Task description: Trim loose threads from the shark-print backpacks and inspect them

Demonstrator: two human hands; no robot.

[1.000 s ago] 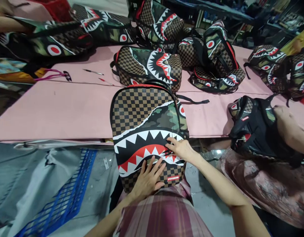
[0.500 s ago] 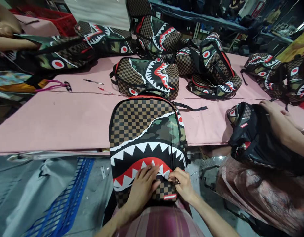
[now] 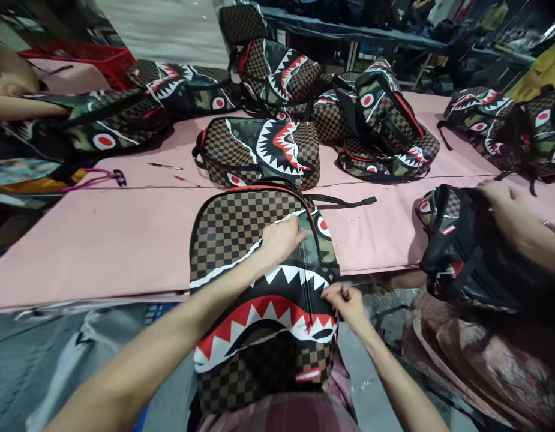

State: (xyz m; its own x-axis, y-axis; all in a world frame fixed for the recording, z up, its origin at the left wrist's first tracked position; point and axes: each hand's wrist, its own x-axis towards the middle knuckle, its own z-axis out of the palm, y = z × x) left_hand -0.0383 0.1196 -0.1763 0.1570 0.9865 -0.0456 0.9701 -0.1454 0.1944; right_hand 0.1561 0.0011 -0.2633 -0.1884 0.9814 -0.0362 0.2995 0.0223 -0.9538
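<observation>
A checkered and camouflage backpack (image 3: 241, 222) with a printed shark mouth leans upright against the table's front edge, its lower end at my lap. My left hand (image 3: 281, 240) is closed over the upper front, beside the top of a vertical zipper (image 3: 308, 282). Whatever its fingers hold is hidden. At the bag's right edge, my right hand (image 3: 347, 303) has its fingers pinched together. A small dark spot shows at these fingers, too small to name. A red label (image 3: 308, 375) sits low on the front.
Several similar backpacks (image 3: 263, 150) lie along the pink table (image 3: 137, 240). Two pens (image 3: 164, 165) and a purple cord (image 3: 95, 178) lie at left. On the right, another person's hand (image 3: 506, 204) rests on a black-backed backpack (image 3: 475, 246). Another person's arm (image 3: 25, 107) reaches in at far left.
My left hand has moved up from the shark mouth to the upper front and closed. My right hand has shifted up and right to the bag's edge. The view has shifted slightly.
</observation>
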